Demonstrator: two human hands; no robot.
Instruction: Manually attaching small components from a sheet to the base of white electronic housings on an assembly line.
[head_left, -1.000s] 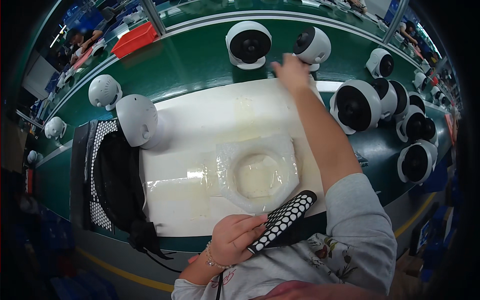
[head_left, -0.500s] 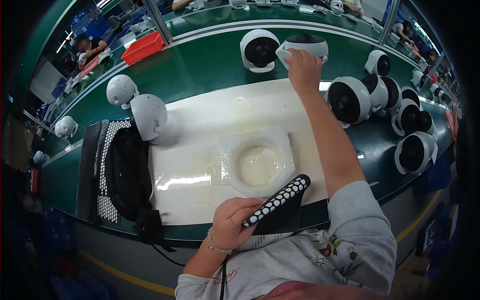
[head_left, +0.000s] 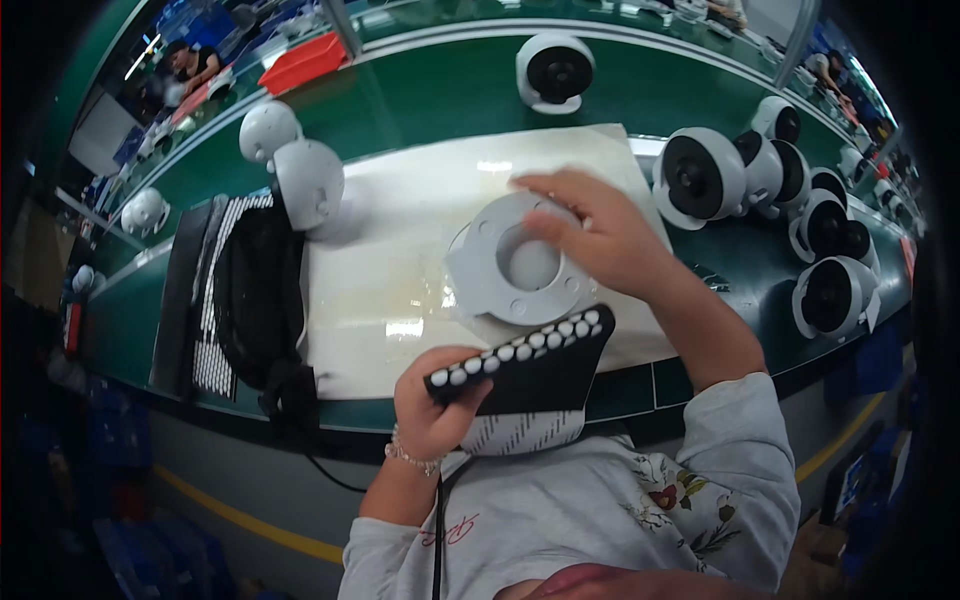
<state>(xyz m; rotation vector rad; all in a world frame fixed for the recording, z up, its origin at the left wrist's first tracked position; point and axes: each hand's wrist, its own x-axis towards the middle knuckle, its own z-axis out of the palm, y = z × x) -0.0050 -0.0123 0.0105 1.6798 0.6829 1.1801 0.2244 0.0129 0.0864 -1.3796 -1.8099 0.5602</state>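
Note:
My left hand (head_left: 432, 405) is closed on a black sheet with rows of round white pads (head_left: 520, 350), its fingers pinching the near left end. Pale printed backing paper (head_left: 525, 430) hangs below that sheet. Upside down in front of me sits a white camera (head_left: 487, 268), its flat ring base with a round recess facing up. Over the far right part of that base is my right hand (head_left: 600, 235), slightly blurred, thumb and fingers apart. The camera hides most of the foam holder beneath it.
A white camera (head_left: 555, 72) with a black front stands at the back, and several more (head_left: 700, 175) crowd the right. To the left, two white cameras (head_left: 308, 185) stand beside a black cloth bundle (head_left: 262, 290). A red tray (head_left: 303, 64) lies far left; people work beyond.
My right hand has brought a white camera from the back of the bench onto the foam holder, turned base up, and loosened its fingers. My left hand has tilted the padded sheet.

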